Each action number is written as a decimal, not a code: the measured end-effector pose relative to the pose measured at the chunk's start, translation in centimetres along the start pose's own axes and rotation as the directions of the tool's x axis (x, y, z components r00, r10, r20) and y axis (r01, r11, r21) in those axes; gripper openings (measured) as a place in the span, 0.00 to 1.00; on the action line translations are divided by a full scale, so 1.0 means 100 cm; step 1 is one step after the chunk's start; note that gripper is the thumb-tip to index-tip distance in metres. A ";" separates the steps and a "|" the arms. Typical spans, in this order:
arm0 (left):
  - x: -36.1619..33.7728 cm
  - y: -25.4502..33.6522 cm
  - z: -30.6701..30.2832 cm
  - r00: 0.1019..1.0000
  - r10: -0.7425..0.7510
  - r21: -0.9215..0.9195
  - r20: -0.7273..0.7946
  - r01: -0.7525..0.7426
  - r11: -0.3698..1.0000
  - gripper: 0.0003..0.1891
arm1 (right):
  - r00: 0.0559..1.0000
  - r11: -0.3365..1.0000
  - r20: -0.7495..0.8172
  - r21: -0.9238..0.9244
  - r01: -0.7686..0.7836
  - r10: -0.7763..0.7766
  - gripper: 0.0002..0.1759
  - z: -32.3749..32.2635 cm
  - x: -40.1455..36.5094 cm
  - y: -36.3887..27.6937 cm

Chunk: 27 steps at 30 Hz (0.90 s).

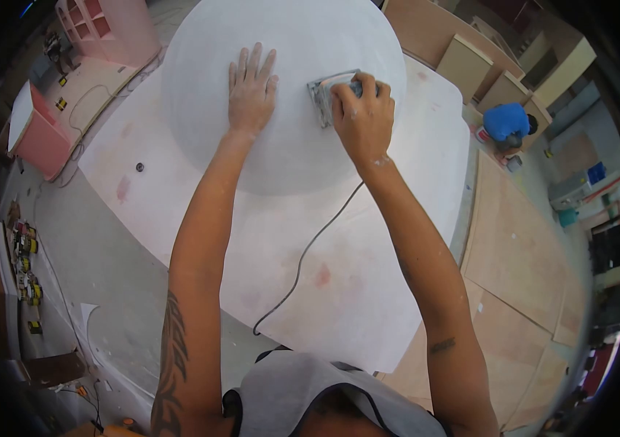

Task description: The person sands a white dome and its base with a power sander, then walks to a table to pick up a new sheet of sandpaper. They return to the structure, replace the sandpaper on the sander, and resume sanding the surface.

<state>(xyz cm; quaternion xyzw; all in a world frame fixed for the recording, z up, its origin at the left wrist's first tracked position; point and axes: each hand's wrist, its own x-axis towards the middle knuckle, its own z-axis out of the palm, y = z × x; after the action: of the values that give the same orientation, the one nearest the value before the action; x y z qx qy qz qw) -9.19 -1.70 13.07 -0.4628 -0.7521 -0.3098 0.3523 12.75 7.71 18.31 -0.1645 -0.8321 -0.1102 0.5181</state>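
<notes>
A large white rounded form (295, 156) rises from a white board (339, 291) in front of me. On the form's left side my left hand (253, 95) lies flat with its fingers stretched out, holding nothing. My right hand (365, 120) is wrapped around a dusty electric sander (322, 93), whose pad rests against the white surface. A dark power cord (302, 262) runs from under my right forearm down to the board's front edge. Whitish dust coats the fingers of both hands.
A small black round piece (140, 167) lies on the board's left. Pink cabinets (109, 33) stand back left, and yellow power tools (29, 266) lie at far left. A person in a blue shirt (506, 122) crouches at right, near plywood sheets (517, 247) and wooden panels (463, 69).
</notes>
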 end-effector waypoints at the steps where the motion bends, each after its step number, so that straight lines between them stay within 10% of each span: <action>1: -0.002 -0.002 0.000 0.999 0.030 0.000 -0.011 -0.030 1.000 0.29 | 0.999 0.999 0.024 -0.006 -0.040 0.040 0.10 0.002 0.010 0.003; 14: 0.004 -0.013 -0.008 0.989 0.119 0.025 -0.092 -0.117 0.993 0.27 | 0.992 0.994 0.059 0.032 0.109 -0.110 0.13 -0.011 -0.092 -0.011; 27: 0.006 -0.019 -0.007 0.984 0.119 -0.010 -0.129 -0.122 0.993 0.26 | 1.000 1.000 0.022 -0.005 0.012 -0.011 0.14 0.007 0.000 -0.006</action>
<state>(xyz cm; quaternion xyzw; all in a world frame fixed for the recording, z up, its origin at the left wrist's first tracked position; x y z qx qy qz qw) -10.96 -2.68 13.69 -0.4897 -0.6957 -0.3239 0.4139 11.95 7.35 18.03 -0.1623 -0.8384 -0.1135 0.5078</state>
